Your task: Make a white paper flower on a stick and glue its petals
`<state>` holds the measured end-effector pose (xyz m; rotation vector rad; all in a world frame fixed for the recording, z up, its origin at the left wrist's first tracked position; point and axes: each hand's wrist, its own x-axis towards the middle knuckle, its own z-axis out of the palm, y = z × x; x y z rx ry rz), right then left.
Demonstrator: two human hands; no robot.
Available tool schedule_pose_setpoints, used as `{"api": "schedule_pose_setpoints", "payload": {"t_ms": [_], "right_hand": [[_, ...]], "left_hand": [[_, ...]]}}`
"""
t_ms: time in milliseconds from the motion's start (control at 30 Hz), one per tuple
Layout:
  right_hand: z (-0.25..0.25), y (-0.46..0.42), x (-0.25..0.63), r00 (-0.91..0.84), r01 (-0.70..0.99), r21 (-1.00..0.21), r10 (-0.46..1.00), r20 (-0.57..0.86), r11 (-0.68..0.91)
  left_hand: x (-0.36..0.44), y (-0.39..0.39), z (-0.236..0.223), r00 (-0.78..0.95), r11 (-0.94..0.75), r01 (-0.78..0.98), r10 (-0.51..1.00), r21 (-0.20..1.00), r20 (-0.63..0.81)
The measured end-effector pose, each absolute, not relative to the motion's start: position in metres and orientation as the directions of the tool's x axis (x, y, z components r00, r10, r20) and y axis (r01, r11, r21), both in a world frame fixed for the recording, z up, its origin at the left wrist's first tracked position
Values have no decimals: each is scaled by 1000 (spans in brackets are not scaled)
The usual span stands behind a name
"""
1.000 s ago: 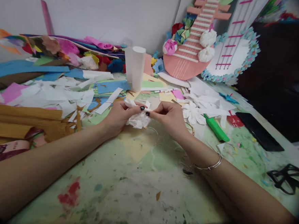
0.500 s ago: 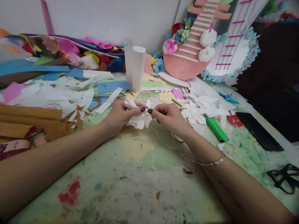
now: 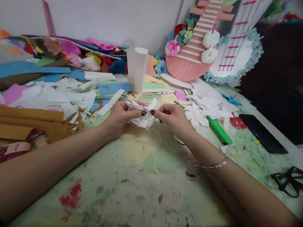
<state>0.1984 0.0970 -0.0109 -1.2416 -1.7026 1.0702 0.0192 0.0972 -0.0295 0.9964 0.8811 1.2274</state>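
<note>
A white paper flower (image 3: 143,121) with crinkled petals is held between my two hands, a little above the table. My left hand (image 3: 121,115) grips it from the left, thumb across the front and the other fingers partly hidden behind the petals. From the right, my right hand (image 3: 173,118) pinches a petal near the flower's middle with thumb and forefinger. One narrow petal sticks up at the top. Just right of my right hand lies a flat white paper flower cutout (image 3: 196,115). Beneath that wrist a gold-coloured ring (image 3: 178,139) shows in part.
White paper scraps (image 3: 56,94) and brown paper (image 3: 24,118) cover the left. A white paper roll (image 3: 139,71) stands behind my hands. Rightward lie a green tube (image 3: 220,130), a black phone (image 3: 263,133) and black glasses (image 3: 292,180). A pink paper lute (image 3: 188,66) leans against the wall.
The flower has turned slightly in my hands, and its top petal now stands up more to the right. Both hands keep nearly the same place.
</note>
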Motion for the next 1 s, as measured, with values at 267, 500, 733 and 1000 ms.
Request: {"api": "schedule_pose_setpoints", "payload": {"t_ms": [267,500,733,1000], "right_hand": [[-13,97,198,-216,317,-934,972,98,165],[-11,95,197,-219,322,-927,967,127,195],[-12,95,196,-212,343,-915,966,146,213],[-17,96,196,-186,391,-880,960,211,269]], "left_hand": [[20,97,-29,106,67,-338,994,939,-32],[21,95,-28,138,42,-350,990,936,8],[21,96,-29,104,40,-353,995,935,-4],[21,95,-30,96,50,-343,995,938,-18]]}}
